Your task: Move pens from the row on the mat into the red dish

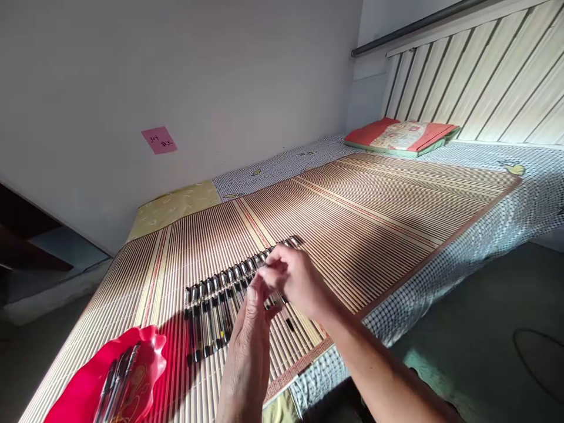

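A row of several black-capped pens (220, 294) lies side by side on a striped bamboo mat (374, 200). My right hand (295, 279) hovers over the right part of the row, fingers pinched on a pen there. My left hand (249, 346) is raised just in front of it, fingers close together and pointing up at the right hand; it seems to touch the same pen. A red scalloped plate (92, 382) at the near left holds a few more pens (117, 379).
The mat covers a bed with a checked sheet (506, 223). A red and patterned pillow (400, 136) lies at the far end by slatted wooden boarding (484, 76). A pink note (159, 140) sticks to the white wall. Dark floor (484, 329) lies right of the bed.
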Available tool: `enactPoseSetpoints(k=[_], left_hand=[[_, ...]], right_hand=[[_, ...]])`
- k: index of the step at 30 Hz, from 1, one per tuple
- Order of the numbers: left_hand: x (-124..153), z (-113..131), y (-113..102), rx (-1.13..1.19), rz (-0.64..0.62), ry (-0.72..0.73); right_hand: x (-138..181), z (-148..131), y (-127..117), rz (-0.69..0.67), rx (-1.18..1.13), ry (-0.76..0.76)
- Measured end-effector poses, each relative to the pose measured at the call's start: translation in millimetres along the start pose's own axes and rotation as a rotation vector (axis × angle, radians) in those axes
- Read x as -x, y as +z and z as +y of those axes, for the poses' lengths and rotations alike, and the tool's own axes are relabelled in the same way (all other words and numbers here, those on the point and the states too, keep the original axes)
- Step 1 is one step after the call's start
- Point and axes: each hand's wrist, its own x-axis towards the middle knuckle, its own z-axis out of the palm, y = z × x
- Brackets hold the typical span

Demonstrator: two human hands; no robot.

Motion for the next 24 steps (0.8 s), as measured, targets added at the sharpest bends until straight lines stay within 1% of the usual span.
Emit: enactPoseSetpoints(k=[2, 4, 5, 6, 8, 10, 11, 15, 18, 24], left_hand=[[2, 7, -5, -0.045, 0.027, 0.016], [3, 15, -13, -0.056, 0.067, 0.046], [4, 18, -17, -0.057, 0.083, 0.057], [4, 21, -21, -0.056, 0.099, 0.065], [4, 26, -28, -0.044, 0.124, 0.074], [3, 28, -34, -0.023, 0.133, 0.07], [3, 29, -36, -0.014, 0.135, 0.064], [1, 27, -43, -0.006, 0.144, 0.076], [0, 26, -46, -0.008, 0.144, 0.076], [1, 28, -46, -0.006, 0.125, 0.061]], right_hand=[[-9, 7, -32, 0.046, 0.061, 0.041], [-22, 19, -62, 0.144, 0.176, 0.072], [-29, 26, -74, 0.204, 0.269, 0.088], [-37, 34, -84, 0.23, 0.395, 0.126], [-51, 53, -94, 0.223, 0.615, 0.216], [-63, 72, -94, 0.178, 0.748, 0.298], [-67, 81, -91, 0.157, 0.777, 0.321], [-74, 106, -79, 0.106, 0.824, 0.348], [-75, 111, -76, 0.109, 0.848, 0.366], [-73, 104, -78, 0.15, 0.901, 0.425]])
